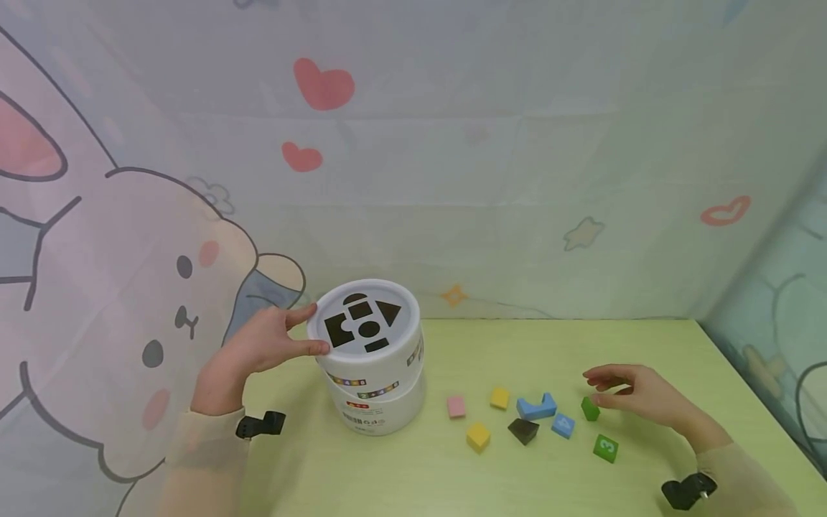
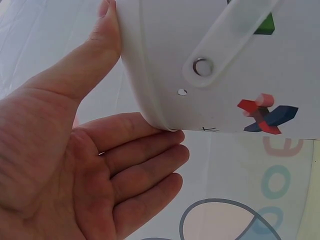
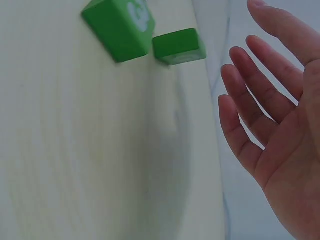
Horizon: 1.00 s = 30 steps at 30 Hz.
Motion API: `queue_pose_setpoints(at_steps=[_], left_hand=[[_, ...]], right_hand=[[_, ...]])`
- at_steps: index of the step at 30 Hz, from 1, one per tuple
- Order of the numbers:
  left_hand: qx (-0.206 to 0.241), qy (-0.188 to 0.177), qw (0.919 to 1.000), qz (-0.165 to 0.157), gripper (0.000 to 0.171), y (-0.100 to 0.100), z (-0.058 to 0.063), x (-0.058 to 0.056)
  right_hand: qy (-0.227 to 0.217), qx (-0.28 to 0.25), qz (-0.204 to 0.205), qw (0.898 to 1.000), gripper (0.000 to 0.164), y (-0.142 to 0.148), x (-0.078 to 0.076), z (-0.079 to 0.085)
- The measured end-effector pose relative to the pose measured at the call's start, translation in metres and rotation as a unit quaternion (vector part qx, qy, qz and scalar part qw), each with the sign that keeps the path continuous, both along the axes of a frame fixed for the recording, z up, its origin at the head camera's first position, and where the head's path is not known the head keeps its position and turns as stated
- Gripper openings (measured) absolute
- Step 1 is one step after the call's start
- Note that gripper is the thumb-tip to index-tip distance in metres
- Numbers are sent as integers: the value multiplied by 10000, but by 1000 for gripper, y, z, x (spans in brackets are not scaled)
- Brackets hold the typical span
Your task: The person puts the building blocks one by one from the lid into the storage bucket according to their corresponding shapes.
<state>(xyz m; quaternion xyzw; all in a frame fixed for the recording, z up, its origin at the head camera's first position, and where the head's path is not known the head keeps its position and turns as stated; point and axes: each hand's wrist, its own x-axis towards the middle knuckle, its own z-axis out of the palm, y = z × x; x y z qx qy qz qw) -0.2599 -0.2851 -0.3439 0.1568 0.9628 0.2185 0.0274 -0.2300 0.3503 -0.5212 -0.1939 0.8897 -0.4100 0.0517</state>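
A white round bucket [image 1: 381, 413] stands upright at the middle left of the table, its white lid [image 1: 408, 323] cut with several shaped holes. My left hand [image 1: 265, 341] touches the lid's left edge with thumb and forefinger spread along it. In the left wrist view the other fingers of this left hand [image 2: 135, 170] stretch straight beside the bucket. My right hand [image 1: 636, 395], fingers loosely bent, hovers at a small green block [image 1: 590, 408] and holds nothing. Just in front of that one lies a green block with a white 3 [image 1: 606, 448].
Between bucket and right hand lie a pink block [image 1: 456, 407], two yellow blocks [image 1: 478, 436], a blue arch block [image 1: 536, 408], a blue numbered block [image 1: 563, 426] and a dark block [image 1: 523, 431]. A printed cloth [image 1: 517, 158] hangs behind the table.
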Motion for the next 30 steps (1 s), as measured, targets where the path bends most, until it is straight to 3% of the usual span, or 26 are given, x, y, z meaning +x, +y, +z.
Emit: queue_pose_setpoints(at_steps=[11,19,30], left_hand=[[-51,-26,10000,48,102,-2,-1,0],[-19,-39,10000,28,103,-2,-1,-1],[2,-67,10000,23,102,-1,0,1]], right_hand=[[-133,181,-252,9994,50,0,9,-26],[-63,323,-408,9986,46,-6,12,-28],[-78,263,-289,9992,43,-5,13,-28]])
